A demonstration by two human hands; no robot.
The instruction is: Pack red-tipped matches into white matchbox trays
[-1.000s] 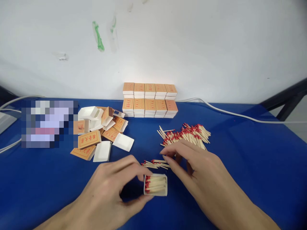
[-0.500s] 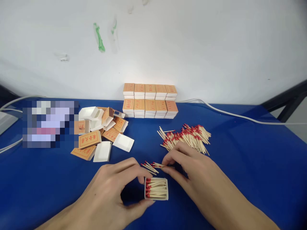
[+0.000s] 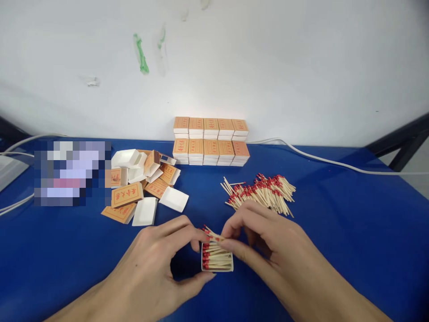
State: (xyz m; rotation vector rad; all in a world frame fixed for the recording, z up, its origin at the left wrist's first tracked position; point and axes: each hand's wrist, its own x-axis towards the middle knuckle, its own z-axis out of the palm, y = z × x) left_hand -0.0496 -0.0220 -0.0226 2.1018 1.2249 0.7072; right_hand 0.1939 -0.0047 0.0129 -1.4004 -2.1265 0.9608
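Note:
A small white matchbox tray (image 3: pixel 217 270) full of red-headed matches lies on the blue table in front of me. My left hand (image 3: pixel 164 259) grips it at its left end, forefinger at the far side and thumb at the near side. Between the thumb and forefinger of my right hand (image 3: pixel 258 241) are a few matches (image 3: pixel 217 239), held over the tray's far edge with their red heads to the left. Just behind the tray lie several loose matches (image 3: pixel 208 230), partly hidden by my fingers. A large pile of matches (image 3: pixel 268 192) spreads beyond my right hand.
Orange-topped matchboxes (image 3: pixel 211 147) stand stacked in two rows by the white wall (image 3: pixel 268 67). Loose orange sleeves (image 3: pixel 127 195) and white trays (image 3: pixel 174 199) are heaped at the left, beside a blurred-out object (image 3: pixel 72 174). A white cable (image 3: pixel 318 160) runs along the back right.
My right hand has brought its matches left and nearer, from beside the loose matches to the tray's far edge. The tray has shifted slightly away from me, with my left hand still on it.

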